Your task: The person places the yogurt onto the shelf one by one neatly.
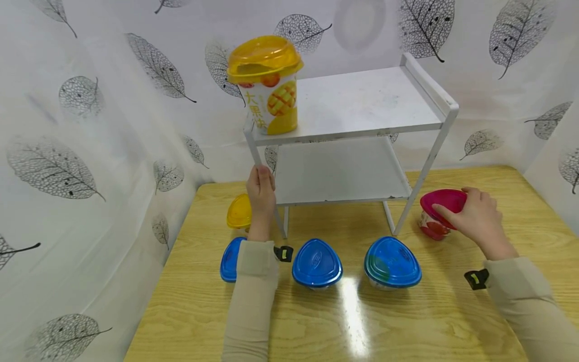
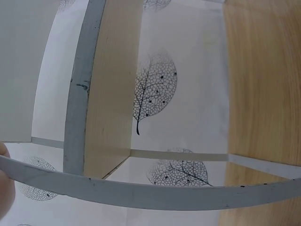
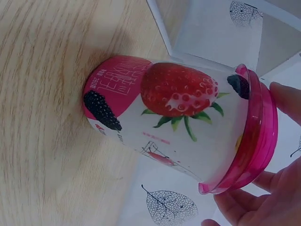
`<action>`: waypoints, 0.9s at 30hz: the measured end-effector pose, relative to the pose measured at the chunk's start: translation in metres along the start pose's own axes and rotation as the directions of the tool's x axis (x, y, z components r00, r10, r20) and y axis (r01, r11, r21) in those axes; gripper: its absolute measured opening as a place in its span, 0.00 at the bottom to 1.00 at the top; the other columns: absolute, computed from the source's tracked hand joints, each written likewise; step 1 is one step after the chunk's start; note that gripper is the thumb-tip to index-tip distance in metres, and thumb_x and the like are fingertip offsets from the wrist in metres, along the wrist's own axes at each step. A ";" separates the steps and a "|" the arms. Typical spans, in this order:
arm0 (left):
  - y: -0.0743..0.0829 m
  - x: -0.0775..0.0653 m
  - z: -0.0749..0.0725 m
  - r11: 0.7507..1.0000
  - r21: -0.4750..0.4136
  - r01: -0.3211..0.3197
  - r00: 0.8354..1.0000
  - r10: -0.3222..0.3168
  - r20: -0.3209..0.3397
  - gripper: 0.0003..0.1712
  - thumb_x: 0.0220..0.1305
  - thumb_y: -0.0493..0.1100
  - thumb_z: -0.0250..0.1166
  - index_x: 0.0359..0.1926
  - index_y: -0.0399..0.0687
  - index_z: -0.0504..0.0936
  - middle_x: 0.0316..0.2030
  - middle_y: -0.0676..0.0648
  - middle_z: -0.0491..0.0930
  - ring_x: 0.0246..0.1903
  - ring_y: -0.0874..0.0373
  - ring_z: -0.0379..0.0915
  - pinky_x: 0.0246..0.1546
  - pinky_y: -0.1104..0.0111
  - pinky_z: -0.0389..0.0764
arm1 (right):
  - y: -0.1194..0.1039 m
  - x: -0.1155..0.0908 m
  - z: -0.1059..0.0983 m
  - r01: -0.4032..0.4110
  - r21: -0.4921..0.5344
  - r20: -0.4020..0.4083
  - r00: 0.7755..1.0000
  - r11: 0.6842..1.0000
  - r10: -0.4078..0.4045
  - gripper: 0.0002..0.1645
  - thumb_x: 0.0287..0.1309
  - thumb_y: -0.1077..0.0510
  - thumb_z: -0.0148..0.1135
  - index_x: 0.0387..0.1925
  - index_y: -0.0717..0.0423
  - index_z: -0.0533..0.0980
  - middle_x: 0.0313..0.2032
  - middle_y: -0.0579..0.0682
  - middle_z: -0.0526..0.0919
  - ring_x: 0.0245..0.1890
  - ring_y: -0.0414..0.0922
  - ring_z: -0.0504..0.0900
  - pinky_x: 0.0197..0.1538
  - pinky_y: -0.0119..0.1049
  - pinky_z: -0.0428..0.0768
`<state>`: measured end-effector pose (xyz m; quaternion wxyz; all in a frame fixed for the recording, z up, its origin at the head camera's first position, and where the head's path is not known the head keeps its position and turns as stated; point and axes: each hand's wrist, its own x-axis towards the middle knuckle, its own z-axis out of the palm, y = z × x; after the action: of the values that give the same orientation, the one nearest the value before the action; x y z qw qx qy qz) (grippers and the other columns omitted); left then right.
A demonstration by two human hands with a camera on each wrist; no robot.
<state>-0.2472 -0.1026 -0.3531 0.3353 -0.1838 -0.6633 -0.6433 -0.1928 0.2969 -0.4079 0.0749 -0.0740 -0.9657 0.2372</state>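
Observation:
A white two-tier rack (image 1: 362, 103) stands on the wooden table (image 1: 316, 322). My left hand (image 1: 261, 191) grips its front left leg (image 2: 141, 193); one fingertip (image 2: 4, 183) shows at the edge of the left wrist view. On the top shelf's left corner stands a yellow-lidded mango cup (image 1: 267, 85). Right of the rack, my right hand (image 1: 468, 213) holds a pink-lidded strawberry cup (image 3: 178, 117) by its lid, fingers (image 3: 287, 101) curled over the rim. The cup (image 1: 436, 213) sits on the table.
Three blue-lidded tubs lie in a row before the rack: left (image 1: 229, 259), partly under my sleeve, middle (image 1: 316, 262) and right (image 1: 392, 261). A yellow-lidded cup (image 1: 238, 211) sits behind my left hand. Leaf-patterned walls close in on three sides.

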 end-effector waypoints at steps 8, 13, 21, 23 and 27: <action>0.001 0.001 -0.002 1.000 -0.004 -0.006 1.000 0.006 0.014 0.35 0.61 0.60 0.40 0.22 0.27 0.59 0.12 0.57 0.56 0.12 0.67 0.49 0.12 0.76 0.50 | 0.000 -0.001 -0.003 0.089 0.112 0.037 0.995 0.990 -0.094 0.48 0.53 0.45 0.57 0.55 0.82 0.50 0.45 0.76 0.61 0.42 0.69 0.61 0.37 0.61 0.69; 0.000 0.001 -0.002 1.000 -0.002 0.001 1.000 -0.001 0.010 0.34 0.61 0.61 0.40 0.22 0.29 0.59 0.12 0.57 0.56 0.12 0.66 0.50 0.12 0.75 0.50 | 0.002 -0.001 -0.006 0.134 0.153 0.077 0.986 0.979 -0.147 0.47 0.54 0.50 0.58 0.56 0.82 0.47 0.45 0.78 0.61 0.41 0.69 0.64 0.40 0.62 0.68; -0.003 0.000 0.000 1.000 0.017 -0.013 1.000 0.013 -0.002 0.34 0.62 0.63 0.40 0.22 0.32 0.60 0.11 0.56 0.56 0.11 0.65 0.49 0.11 0.75 0.50 | 0.008 0.001 -0.004 0.195 0.188 0.102 0.971 0.963 -0.217 0.44 0.53 0.56 0.58 0.57 0.82 0.46 0.47 0.78 0.60 0.43 0.69 0.63 0.43 0.62 0.65; -0.003 0.000 -0.001 1.000 0.017 -0.013 1.000 0.013 -0.001 0.34 0.61 0.63 0.40 0.22 0.32 0.60 0.11 0.56 0.56 0.11 0.65 0.49 0.11 0.75 0.50 | 0.009 0.000 -0.004 0.201 0.202 0.098 0.970 0.959 -0.224 0.44 0.53 0.56 0.57 0.57 0.82 0.46 0.47 0.78 0.59 0.44 0.69 0.63 0.43 0.63 0.64; -0.004 0.000 -0.001 1.000 0.013 -0.012 1.000 0.012 0.001 0.34 0.61 0.63 0.40 0.22 0.32 0.60 0.11 0.57 0.56 0.11 0.66 0.49 0.11 0.75 0.50 | 0.011 -0.003 -0.002 0.174 0.250 0.088 0.976 0.952 -0.202 0.47 0.54 0.53 0.57 0.58 0.80 0.44 0.50 0.78 0.56 0.46 0.70 0.61 0.43 0.64 0.64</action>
<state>-0.2500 -0.1039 -0.3559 0.3400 -0.1859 -0.6664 -0.6370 -0.1879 0.3067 -0.4116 0.0512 0.0414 -0.9350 0.3484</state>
